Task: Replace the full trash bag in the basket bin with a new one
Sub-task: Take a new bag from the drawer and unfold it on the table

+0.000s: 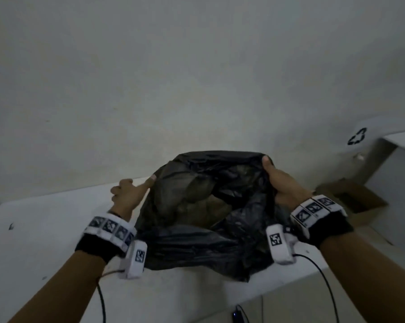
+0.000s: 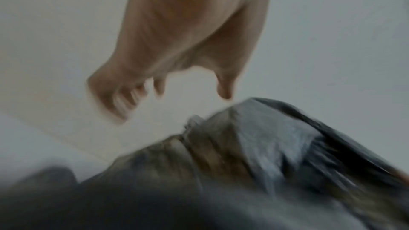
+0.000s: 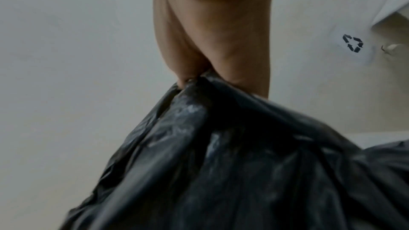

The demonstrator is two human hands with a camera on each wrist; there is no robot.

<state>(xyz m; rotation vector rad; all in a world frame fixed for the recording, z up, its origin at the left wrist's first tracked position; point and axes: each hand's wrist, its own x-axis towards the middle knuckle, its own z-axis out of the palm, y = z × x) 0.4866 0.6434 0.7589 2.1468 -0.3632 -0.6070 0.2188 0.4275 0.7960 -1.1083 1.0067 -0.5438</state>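
Note:
A black trash bag [image 1: 203,213] sits on the white table [image 1: 45,229] with its mouth spread wide. Brownish rubbish shows inside it. My right hand [image 1: 272,177] grips the bag's right rim; in the right wrist view the fingers [image 3: 190,66] pinch a bunched fold of the black plastic [image 3: 221,163]. My left hand [image 1: 136,184] is at the bag's left rim, thumb pointing towards the edge and the other fingers loosely curled. The blurred left wrist view shows that hand [image 2: 175,73] holding nothing, with a small gap between the thumb and the bag [image 2: 265,146].
A white bin with a black recycling mark [image 1: 357,136] stands at the right, with a brown cardboard box [image 1: 353,199] below it. A plain wall rises behind the table. Wrist cables hang over the table's front edge, near a small dark device [image 1: 237,315].

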